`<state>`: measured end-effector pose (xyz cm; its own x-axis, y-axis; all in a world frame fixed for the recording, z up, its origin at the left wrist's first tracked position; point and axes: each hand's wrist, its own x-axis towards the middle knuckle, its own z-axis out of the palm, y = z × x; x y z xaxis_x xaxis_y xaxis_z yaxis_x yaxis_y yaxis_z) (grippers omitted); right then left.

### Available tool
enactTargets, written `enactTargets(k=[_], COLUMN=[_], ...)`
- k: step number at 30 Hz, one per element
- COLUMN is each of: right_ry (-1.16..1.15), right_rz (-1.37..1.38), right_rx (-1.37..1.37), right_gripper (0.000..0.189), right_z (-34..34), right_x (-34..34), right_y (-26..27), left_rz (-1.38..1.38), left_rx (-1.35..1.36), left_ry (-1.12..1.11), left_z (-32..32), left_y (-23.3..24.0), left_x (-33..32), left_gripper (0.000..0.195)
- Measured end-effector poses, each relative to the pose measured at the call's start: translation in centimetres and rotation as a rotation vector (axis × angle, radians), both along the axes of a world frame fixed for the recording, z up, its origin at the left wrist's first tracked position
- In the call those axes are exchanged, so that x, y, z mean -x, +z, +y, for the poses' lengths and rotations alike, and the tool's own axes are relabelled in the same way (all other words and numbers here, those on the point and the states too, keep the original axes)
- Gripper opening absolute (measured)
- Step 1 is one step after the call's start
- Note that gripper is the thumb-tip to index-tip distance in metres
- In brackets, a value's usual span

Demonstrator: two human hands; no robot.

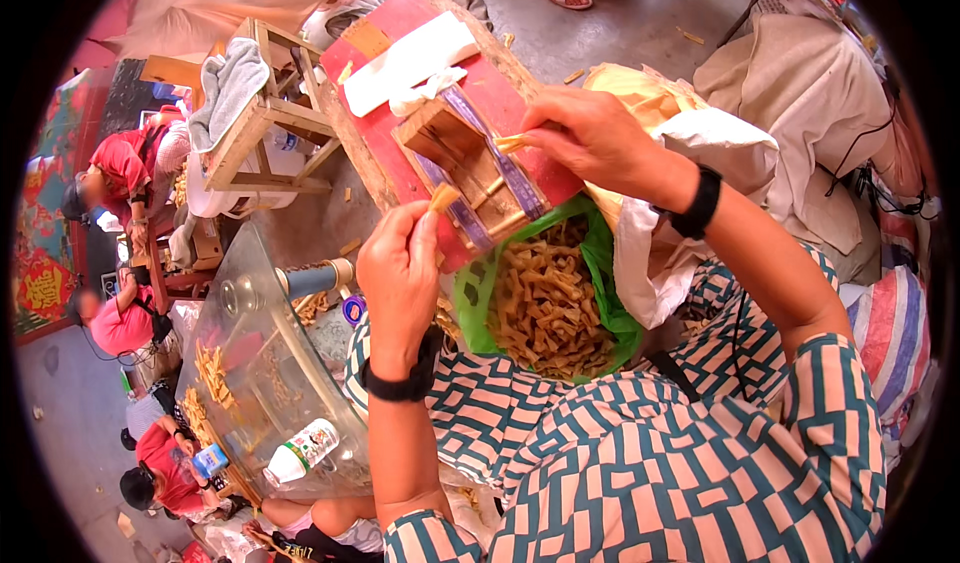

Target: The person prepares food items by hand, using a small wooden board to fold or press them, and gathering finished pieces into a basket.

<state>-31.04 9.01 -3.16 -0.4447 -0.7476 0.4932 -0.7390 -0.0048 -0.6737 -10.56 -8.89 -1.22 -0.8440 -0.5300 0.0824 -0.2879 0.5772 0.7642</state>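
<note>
My left hand (401,274) pinches a small yellowish folded piece (444,197) between thumb and fingertips. Another thin yellowish piece (511,143) is gripped in the fingertips of my right hand (592,139). Between the two hands, a wooden jig (491,180) with a hinged-looking block (442,132) and purple printed bands (525,184) lies on a red board (375,132). Below it, a green plastic bag (472,315) gapes in front of my lap, full of brown folded pieces (551,300). A white strip (412,60) and crumpled white tissue (427,90) rest on the board's far part.
To the left, a glass-topped table (255,413) carries a white bottle (304,450) and yellow pieces (214,375). A wooden stool (247,128) with a grey towel (229,90) stands beyond. White sacking (660,263) lies at right. Several people in red tops (124,162) sit at left.
</note>
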Motion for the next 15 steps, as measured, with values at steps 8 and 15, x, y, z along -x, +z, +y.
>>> enactTargets(k=[8, 15], right_ry=[0.339, 0.428], right_rz=[-1.537, -1.75], right_rx=[-0.151, -0.144], right_gripper=[0.031, 0.036], right_z=[6.1, 7.7], right_x=[-6.8, -10.1], right_y=[0.7, -0.6], left_rz=[-0.051, -0.019], left_rx=[-0.995, -1.222], left_ry=[-0.04, 0.043], left_z=[5.7, 8.7], left_y=[0.1, -2.6], left_x=[-5.8, -9.2], left_gripper=[0.031, 0.033])
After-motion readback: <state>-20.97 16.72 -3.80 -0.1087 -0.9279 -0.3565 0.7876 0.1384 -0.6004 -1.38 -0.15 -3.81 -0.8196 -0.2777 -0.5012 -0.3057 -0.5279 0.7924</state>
